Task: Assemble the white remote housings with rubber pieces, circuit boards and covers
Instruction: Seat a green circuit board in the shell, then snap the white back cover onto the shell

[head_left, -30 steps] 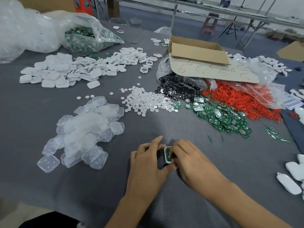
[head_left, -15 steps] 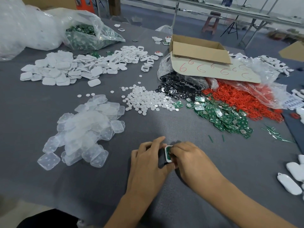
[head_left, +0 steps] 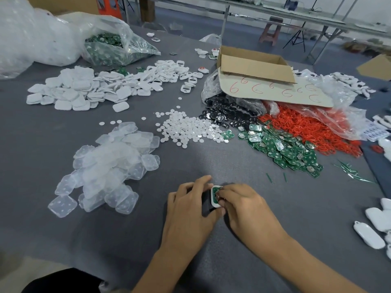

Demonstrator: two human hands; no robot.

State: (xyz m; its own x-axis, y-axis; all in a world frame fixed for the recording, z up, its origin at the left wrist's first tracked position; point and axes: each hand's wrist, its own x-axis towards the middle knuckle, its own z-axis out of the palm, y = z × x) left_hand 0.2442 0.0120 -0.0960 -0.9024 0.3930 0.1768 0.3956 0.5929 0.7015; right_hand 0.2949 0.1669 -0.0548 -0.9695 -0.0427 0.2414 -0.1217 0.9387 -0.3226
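The right hand's fingertips (head_left: 221, 194) were bent down onto a green circuit board (head_left: 215, 193) lying in a small white housing (head_left: 214, 205), low in the frame and just right of centre. The knuckles hid the tips, so it could not be told how many of them touched the board. The right hand (head_left: 247, 206) was curled narrow, working at the board's right edge. The left hand (head_left: 188, 208) gripped the housing from the other side, with its index finger hooked over the far edge and its thumb against the near corner, steadying it on the grey table (head_left: 63, 240).

The step in hand looked like seating the board in the housing. To do it well, the left hand should probably hold the shell flat and square. The right should line the board's corners up with the rim and press evenly near the edges, not on the components, until it sits flush. A tilted board would likely stop the cover closing.

Farther out, translucent rubber pieces (head_left: 110, 163) were heaped at left centre and white covers (head_left: 74, 89) at upper left. Spare boards (head_left: 285, 149) spilled right of centre below red rings (head_left: 306, 127). A cardboard box (head_left: 254, 64) sat at upper right.
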